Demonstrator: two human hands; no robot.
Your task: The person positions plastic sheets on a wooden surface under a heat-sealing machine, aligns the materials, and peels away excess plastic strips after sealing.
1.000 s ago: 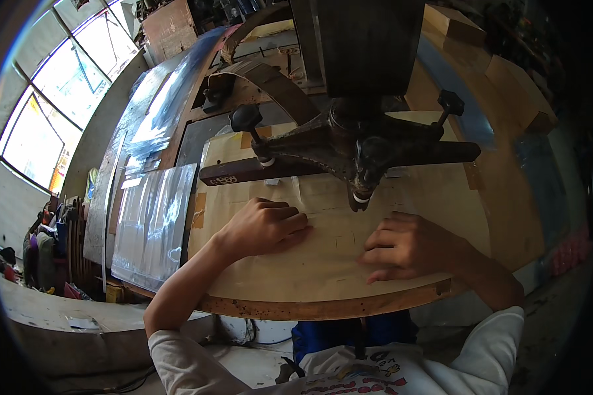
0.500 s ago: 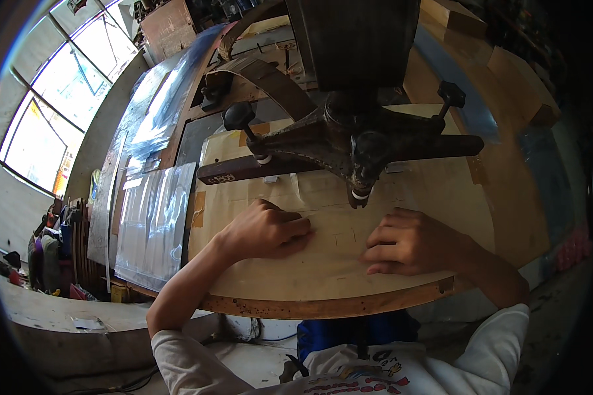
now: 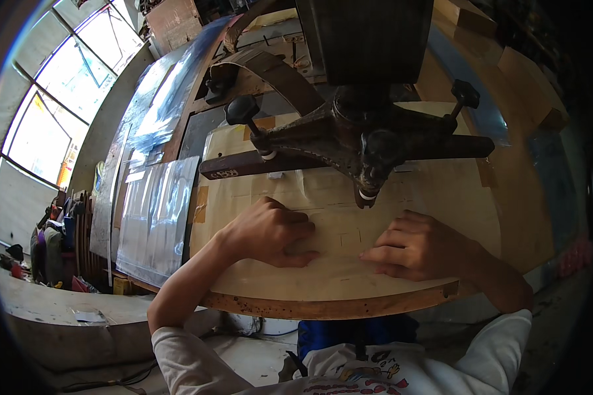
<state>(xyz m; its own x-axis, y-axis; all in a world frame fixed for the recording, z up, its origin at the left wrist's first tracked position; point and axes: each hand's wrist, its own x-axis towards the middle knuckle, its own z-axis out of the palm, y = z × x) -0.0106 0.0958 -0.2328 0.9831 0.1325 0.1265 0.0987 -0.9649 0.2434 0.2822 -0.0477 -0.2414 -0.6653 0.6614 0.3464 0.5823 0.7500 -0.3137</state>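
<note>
We see a pale sheet — thin and tan, with faint pencilled lines — lying flat on the wooden worktable, its near edge close to the table's curved rim. It sits directly beneath the dark machine head, whose white-tipped nose hangs just above the sheet's middle. We judge the sheet is placed there so the marked lines fall under that tip, and the 2 hands flank the spot to keep the material from sliding or lifting.

The left hand rests palm-down on the sheet, left of the tip. Its fingers are loosely curled and lie side by side rather than fanned out, with the thumb stretched along the sheet toward the centre. It grips nothing — it only presses down.

The right hand mirrors it on the other side, also palm-down, fingers bent at the knuckles and pointing inward toward the left hand. Its fingertips touch the sheet near a small drawn rectangle. Nothing is pinched here either; we cannot tell how hard either hand bears down.

Between the 2 hands lies a narrow bare strip of sheet, right below the tip. A long dark bar and a black knobbed lever reach leftward from the machine, well above the hands. A glossy plastic-wrapped panel lies just beside the sheet on the left.
</note>
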